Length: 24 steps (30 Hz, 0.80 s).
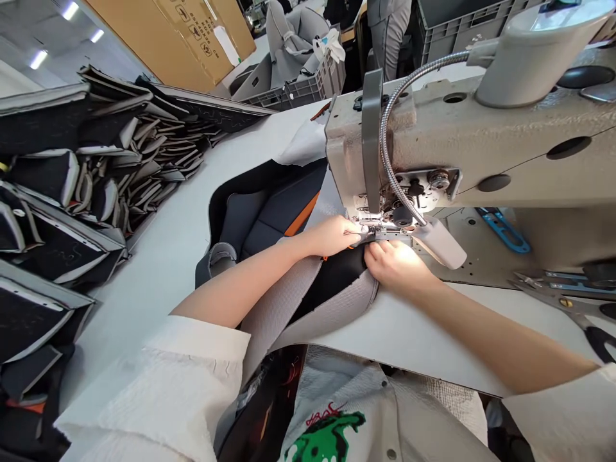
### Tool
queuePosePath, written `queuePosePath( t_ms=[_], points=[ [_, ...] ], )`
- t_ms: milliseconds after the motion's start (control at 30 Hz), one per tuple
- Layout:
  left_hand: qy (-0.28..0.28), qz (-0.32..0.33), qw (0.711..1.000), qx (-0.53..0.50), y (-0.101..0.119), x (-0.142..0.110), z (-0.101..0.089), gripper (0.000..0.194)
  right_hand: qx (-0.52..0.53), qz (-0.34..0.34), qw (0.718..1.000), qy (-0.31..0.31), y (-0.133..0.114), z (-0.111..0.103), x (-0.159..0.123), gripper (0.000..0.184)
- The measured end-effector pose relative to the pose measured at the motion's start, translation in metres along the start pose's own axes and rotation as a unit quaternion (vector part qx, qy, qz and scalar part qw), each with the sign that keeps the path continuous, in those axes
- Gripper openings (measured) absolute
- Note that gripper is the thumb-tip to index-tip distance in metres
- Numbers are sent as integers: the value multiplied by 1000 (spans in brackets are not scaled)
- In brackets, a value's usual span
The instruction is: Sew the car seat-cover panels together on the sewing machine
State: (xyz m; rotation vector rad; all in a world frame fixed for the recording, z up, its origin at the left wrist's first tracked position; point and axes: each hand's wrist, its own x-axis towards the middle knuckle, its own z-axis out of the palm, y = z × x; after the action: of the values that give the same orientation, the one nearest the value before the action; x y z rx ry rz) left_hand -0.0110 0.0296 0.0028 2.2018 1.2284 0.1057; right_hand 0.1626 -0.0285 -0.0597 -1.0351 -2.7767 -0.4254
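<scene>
Nearest us, at six o'clock, our pale top (pixel 409 410) with its green print is showing below the front edge of the white tabletop (pixel 144 263). Just left of centre, toward ten o'clock, a dark, grey and orange fabric cover (pixel 269 218) is reaching up to the sewing machine (pixel 481 144) at two o'clock. Our left hand (pixel 334 236) is pinching its edge just beside the presser foot (pixel 378 229); our right hand (pixel 393 263) is resting curled fingers against its near side, tips hidden, so we are not able to tell whether they are gripping. For an even seam, we are judging, both hands should be holding the layers flat and feeding lightly, fingertips staying clear of the foot. A grey mesh strip (pixel 283 298) is trailing toward seven o'clock, apparently over the front edge; its drag could be pulling the stitching aside. Open tabletop is lying between eight and nine o'clock, before the panel pile (pixel 72 237), and at five, below our right forearm (pixel 481 327). Scissors (pixel 568 301) are crowding half past three.
</scene>
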Motion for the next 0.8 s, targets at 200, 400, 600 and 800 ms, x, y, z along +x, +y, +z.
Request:
queuePosePath(
  t_ms=[200, 400, 600, 800],
  points=[
    [1, 34, 994, 107, 6, -9, 5, 30, 66, 43, 996, -47, -15, 0, -22, 52],
    [33, 74, 977, 196, 10, -13, 15, 26, 82, 88, 989, -85, -13, -4, -17, 61],
    [16, 57, 971, 234, 16, -16, 18, 29, 51, 68, 993, -84, -17, -4, -16, 56],
    [10, 60, 978, 201, 21, -10, 17, 29, 64, 82, 993, -63, -14, -3, -15, 55]
  ],
)
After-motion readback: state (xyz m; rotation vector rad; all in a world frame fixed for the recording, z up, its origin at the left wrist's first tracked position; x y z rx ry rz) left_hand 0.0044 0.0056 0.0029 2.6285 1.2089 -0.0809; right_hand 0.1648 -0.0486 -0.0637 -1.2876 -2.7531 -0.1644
